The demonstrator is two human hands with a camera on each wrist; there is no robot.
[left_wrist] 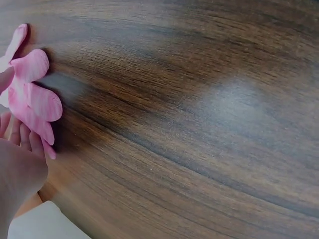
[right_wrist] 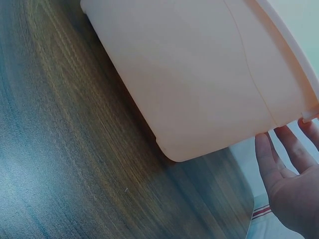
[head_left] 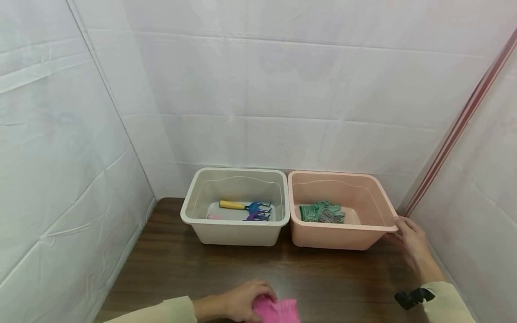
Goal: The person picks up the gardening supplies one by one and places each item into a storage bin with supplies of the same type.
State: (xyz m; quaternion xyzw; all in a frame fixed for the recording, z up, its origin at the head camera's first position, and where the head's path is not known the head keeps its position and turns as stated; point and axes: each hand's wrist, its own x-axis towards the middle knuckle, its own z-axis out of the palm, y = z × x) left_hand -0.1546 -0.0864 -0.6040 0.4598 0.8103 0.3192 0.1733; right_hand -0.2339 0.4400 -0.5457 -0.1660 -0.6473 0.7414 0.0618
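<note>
At the front of the table my left hand (head_left: pixel 244 301) grips a pink glove (head_left: pixel 282 310). In the left wrist view the pink-and-white streaked glove fingers (left_wrist: pixel 42 102) lie near the wood, between my thumb and curled fingers. My right hand (head_left: pixel 414 240) holds the right front corner of the peach bin (head_left: pixel 331 237) by its rim. From the right wrist, my fingers (right_wrist: pixel 266 154) touch the bin's side below the rim. Green-and-grey gloves (head_left: pixel 321 211) lie inside that bin.
A cream bin (head_left: pixel 242 233) stands left of the peach one. It holds a yellow-handled blue hand rake (head_left: pixel 232 205), a purple rake head (head_left: pixel 257 216) and something pink (head_left: pixel 214 216). White sheeting (head_left: pixel 250 89) encloses the brown wooden table (head_left: pixel 169 260) behind and at both sides.
</note>
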